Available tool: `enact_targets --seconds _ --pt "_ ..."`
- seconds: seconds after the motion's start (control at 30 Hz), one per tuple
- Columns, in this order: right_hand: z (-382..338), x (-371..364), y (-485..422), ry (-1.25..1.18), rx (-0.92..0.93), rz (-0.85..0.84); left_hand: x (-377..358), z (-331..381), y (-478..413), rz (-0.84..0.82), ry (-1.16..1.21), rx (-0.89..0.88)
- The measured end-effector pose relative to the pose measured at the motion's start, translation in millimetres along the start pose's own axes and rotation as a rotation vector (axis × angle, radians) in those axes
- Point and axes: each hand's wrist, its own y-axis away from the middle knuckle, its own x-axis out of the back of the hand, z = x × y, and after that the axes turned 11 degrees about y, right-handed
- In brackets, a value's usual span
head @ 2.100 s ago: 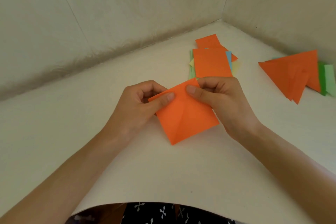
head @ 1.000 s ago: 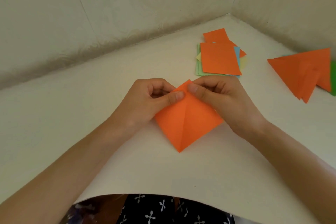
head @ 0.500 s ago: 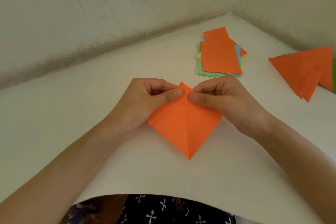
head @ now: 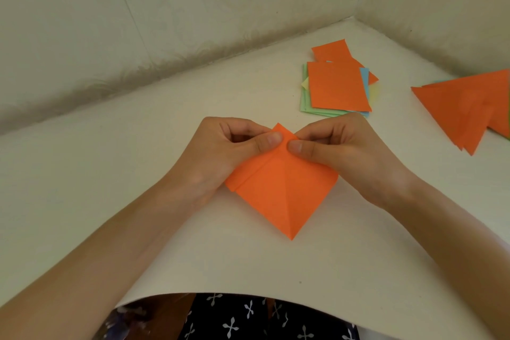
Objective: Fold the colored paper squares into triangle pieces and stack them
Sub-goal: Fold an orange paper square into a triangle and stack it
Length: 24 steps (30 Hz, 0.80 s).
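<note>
An orange paper square point(head: 281, 190) lies on the white table as a diamond, creased down its middle, its lower tip pointing at me. My left hand point(head: 220, 152) pinches its upper left part between thumb and curled fingers. My right hand point(head: 345, 146) pinches the upper right part the same way. The two thumbs almost meet at the top corner. A narrow folded strip shows along the paper's left edge. A stack of flat squares point(head: 336, 85), orange on top with green, blue and yellow beneath, lies behind my right hand. Folded orange triangles point(head: 469, 107) are piled at the right edge.
White walls point(head: 193, 22) close in the table at the back and right, meeting in a corner. The table's white sheet point(head: 96, 174) curves up at its near edge above dark patterned clothing point(head: 248, 317). A green piece peeks out under the triangle pile.
The orange paper has turned and come down onto the table with its tip pointing at me. My thumbs have closed in on the top corner, and a folded strip shows on the left edge.
</note>
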Motion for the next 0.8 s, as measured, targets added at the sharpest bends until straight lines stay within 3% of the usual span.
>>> enact_targets --seconds 0.47,0.6,0.8 --pt "2.7 -4.5 -0.7 0.025 0.074 0.029 -4.8 -4.9 0.9 0.058 -0.035 -0.104" --pt "5.7 -5.2 -2.2 -0.003 0.100 -0.001 -4.0 -5.7 1.3 0.014 -0.150 -0.219" --pt "3.0 -2.8 -3.7 -0.091 0.149 0.087 -2.7 -6.1 3.3 -0.083 -0.255 -0.286"
